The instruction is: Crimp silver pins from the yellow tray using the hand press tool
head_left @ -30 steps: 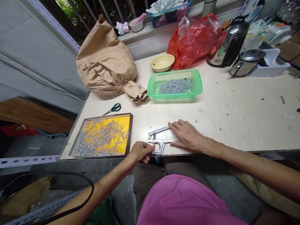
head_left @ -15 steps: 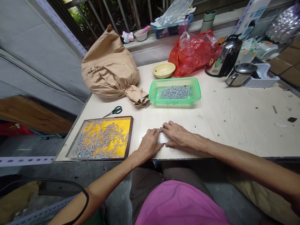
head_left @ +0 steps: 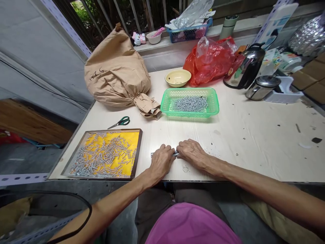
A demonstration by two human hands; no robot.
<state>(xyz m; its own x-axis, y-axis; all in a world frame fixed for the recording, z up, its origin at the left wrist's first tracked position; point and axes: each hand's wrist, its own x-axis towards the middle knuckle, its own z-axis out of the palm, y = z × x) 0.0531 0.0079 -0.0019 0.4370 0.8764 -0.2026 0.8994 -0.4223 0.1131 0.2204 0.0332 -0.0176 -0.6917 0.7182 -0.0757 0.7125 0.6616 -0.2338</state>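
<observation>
Close to the table's front edge, my left hand and my right hand rest side by side with fingers curled down. Both grip a narrow silver-and-dark strip. Only a short piece of it shows between the hands, and a small end pokes out left of my left hand; the rest is hidden under the fingers. Left of my left hand lies a shallow tray with a yellow bottom, scattered with many small silver metal pieces. Beyond the hands stands a green plastic basket holding similar pieces.
Scissors with green handles lie behind the tray. A tied brown paper sack, a cream bowl and a red plastic bag stand at the back. A kettle and a metal pot are at the back right.
The strip between my hands shows narrower now; before, a wider pale face was visible. My hands have drawn their fingers in around it. The whole view has shifted slightly.
</observation>
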